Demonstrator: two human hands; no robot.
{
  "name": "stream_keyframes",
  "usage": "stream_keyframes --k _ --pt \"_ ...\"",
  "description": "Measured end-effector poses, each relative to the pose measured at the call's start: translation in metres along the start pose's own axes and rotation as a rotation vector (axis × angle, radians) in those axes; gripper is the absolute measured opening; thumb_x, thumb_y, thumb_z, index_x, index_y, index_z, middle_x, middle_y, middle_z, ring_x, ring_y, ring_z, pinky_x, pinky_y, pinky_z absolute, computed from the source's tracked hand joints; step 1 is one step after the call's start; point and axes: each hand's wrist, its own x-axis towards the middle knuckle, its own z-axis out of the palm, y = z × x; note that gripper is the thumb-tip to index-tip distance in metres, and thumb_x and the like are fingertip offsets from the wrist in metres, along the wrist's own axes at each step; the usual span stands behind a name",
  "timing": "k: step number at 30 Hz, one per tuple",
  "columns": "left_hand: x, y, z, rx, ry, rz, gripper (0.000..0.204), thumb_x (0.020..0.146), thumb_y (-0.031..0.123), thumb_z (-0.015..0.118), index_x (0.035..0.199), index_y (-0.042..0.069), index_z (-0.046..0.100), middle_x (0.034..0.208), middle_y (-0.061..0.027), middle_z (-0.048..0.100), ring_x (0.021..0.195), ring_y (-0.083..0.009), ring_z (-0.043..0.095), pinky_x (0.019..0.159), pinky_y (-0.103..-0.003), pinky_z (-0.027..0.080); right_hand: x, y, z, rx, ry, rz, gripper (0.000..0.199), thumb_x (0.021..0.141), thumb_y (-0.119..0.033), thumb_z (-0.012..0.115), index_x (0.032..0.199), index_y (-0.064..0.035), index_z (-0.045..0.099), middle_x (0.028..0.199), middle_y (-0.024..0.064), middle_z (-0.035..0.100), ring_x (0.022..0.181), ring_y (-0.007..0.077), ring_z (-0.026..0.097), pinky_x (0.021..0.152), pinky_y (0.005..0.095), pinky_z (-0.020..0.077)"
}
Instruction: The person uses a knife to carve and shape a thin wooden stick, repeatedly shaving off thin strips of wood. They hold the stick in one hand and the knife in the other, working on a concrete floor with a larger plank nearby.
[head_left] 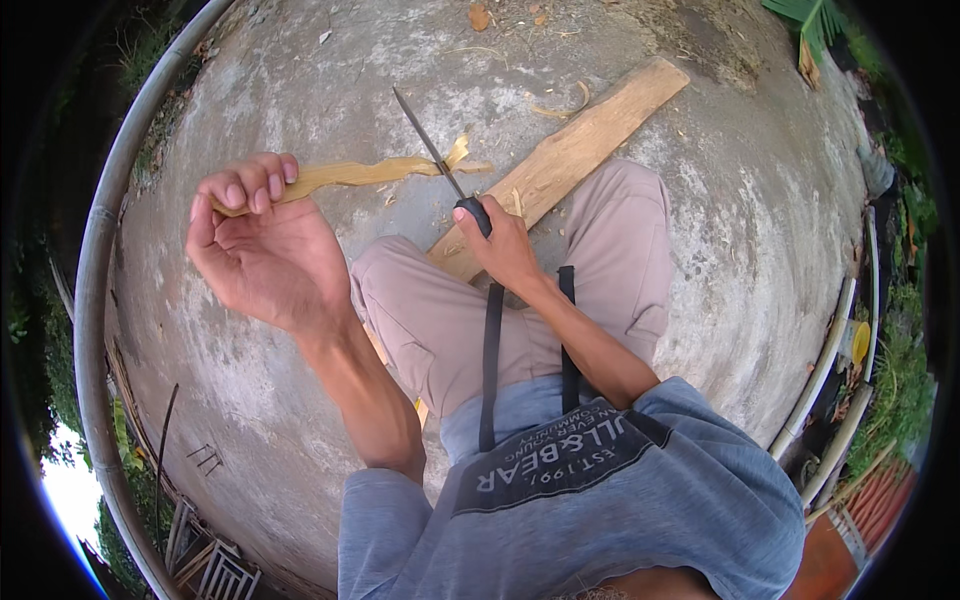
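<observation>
Two hands fill my feed: the left [265,235], toward ten o'clock, has its fingers clamped on one end of a wood strip [365,172]; the right [505,245], near twelve, is wrapped round a knife [428,142]. I see its blade point to eleven, crossing the strip near a curled sliver [457,151]. At one o'clock a board [590,140] runs out between the knees [625,200] over concrete [740,270].

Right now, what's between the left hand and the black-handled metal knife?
In the head view, a wavy yellowish wooden strip runs from the left hand to the knife, which crosses near the strip's far end.
</observation>
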Motion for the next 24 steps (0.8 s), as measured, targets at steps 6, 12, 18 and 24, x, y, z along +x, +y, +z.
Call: stream_keyframes --k 6,12,18,24 --pt "0.016 -0.067 0.033 0.057 -0.042 -0.064 0.036 0.107 0.034 0.048 0.081 0.01 0.047 0.074 -0.0025 0.043 0.076 -0.0164 0.042 0.078 -0.038 0.039 0.012 0.02 -0.033 0.173 0.04 0.202 0.05 0.106 -0.048 0.057 0.101 0.0015 0.062 0.074 0.0144 0.066 0.059 0.024 0.065 0.058 0.0385 0.0511" --pt "0.028 -0.097 0.063 0.38 0.109 0.144 0.057 0.111 0.056 0.039 0.072 0.015 0.029 0.058 0.0007 0.027 0.053 -0.0137 0.027 0.05 -0.03 0.028 0.015 0.008 -0.038 0.459 -0.035 0.302 0.051 0.107 -0.049 0.055 0.097 0.0009 0.06 0.072 0.0052 0.061 0.053 0.0121 0.061 0.05 0.0302 0.049" --pt "0.027 -0.118 0.084 0.571 0.271 0.347 0.059 0.111 0.058 0.036 0.071 0.016 0.021 0.057 0.0019 0.021 0.047 -0.0115 0.02 0.043 -0.028 0.016 -0.003 -0.031 -0.032 0.159 0.132 -0.271 0.04 0.105 -0.037 0.06 0.102 0.0026 0.06 0.075 0.0242 0.063 0.071 0.0425 0.065 0.068 0.0457 0.0506" --pt "0.033 -0.115 0.071 0.567 0.286 0.333 0.061 0.11 0.063 0.032 0.073 0.015 0.024 0.056 0.0025 0.023 0.048 -0.0102 0.021 0.043 -0.027 0.019 0.013 0.011 -0.04 0.212 0.009 0.295 0.045 0.103 -0.041 0.062 0.098 0.0038 0.061 0.071 0.0247 0.065 0.07 0.0395 0.07 0.066 0.048 0.0522"
